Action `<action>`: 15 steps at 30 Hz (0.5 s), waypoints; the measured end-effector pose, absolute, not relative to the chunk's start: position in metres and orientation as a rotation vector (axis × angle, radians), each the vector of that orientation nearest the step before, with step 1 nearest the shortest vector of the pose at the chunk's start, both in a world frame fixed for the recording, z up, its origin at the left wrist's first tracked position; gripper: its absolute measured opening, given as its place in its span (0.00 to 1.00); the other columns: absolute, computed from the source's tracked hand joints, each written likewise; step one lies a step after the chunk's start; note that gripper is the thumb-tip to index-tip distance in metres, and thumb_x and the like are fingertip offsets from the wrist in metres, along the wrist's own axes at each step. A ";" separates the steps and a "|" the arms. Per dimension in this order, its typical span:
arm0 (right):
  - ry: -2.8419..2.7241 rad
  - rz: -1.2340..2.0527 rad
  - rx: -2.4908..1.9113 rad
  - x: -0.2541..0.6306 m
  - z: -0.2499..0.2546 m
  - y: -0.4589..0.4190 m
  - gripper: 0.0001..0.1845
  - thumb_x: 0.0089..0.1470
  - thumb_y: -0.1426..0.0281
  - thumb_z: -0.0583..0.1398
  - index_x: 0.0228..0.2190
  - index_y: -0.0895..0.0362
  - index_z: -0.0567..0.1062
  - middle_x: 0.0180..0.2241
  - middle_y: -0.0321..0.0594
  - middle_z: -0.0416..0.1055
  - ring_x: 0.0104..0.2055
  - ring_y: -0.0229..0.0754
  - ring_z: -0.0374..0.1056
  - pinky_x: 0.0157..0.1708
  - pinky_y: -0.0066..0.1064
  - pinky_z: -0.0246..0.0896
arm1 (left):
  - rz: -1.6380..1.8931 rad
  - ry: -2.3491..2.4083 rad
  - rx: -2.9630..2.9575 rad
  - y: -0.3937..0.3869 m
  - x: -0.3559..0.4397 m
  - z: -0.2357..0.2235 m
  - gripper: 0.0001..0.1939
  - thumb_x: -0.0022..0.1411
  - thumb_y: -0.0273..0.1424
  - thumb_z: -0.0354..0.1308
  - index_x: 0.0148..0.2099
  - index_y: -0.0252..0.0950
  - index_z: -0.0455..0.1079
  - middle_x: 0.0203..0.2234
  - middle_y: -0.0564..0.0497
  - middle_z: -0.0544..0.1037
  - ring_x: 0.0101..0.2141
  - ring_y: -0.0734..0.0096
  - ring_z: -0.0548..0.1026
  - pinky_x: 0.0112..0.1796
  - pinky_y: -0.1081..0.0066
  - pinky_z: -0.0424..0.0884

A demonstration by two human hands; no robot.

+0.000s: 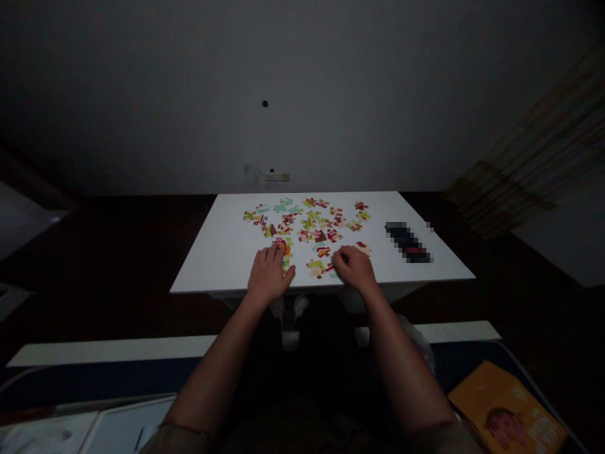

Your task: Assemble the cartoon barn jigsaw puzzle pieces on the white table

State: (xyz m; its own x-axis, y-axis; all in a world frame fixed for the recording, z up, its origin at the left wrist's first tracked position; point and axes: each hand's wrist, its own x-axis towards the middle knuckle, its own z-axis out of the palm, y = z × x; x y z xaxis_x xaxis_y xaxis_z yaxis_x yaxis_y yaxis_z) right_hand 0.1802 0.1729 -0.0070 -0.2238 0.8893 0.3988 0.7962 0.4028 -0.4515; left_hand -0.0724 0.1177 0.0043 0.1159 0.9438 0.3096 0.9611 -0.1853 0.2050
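A joined strip of puzzle pieces (288, 252) in yellow, red and green lies near the table's front edge. My left hand (267, 272) rests flat on its left side, thumb spread, covering part of it. To the right, my right hand (355, 268) is curled closed, knuckles up. A red and pale green puzzle piece (331, 270) shows at its fingertips; whether the fingers grip anything is hidden. Between the hands lie a green and cream piece (316, 268) and a red and orange piece (322, 250). Another piece (363, 248) shows just behind my right hand.
Several loose puzzle pieces (312, 221) spread over the far half of the white table (208, 252). A pixelated dark object (409, 243) lies at the right. An orange box or book (508, 407) is beside me at lower right. A wall (331, 126) stands behind the table.
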 end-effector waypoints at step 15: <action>-2.050 0.227 -1.479 0.178 -0.001 0.171 0.13 0.58 0.64 0.50 0.24 0.52 0.68 0.28 0.41 0.70 0.34 0.45 0.65 0.35 0.34 0.56 | -0.643 -1.995 -2.330 0.117 -0.074 0.002 0.30 0.63 0.40 0.50 0.64 0.33 0.54 0.59 0.38 0.62 0.58 0.49 0.59 0.59 0.50 0.51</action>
State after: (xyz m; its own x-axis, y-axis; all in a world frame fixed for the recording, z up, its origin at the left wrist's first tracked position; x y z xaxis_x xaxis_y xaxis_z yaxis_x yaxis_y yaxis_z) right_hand 0.1780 0.1706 -0.0012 -0.2037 0.9089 0.3638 0.8075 0.3661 -0.4625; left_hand -0.0739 0.1172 0.0019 0.1053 0.9450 0.3097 0.9481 -0.1894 0.2555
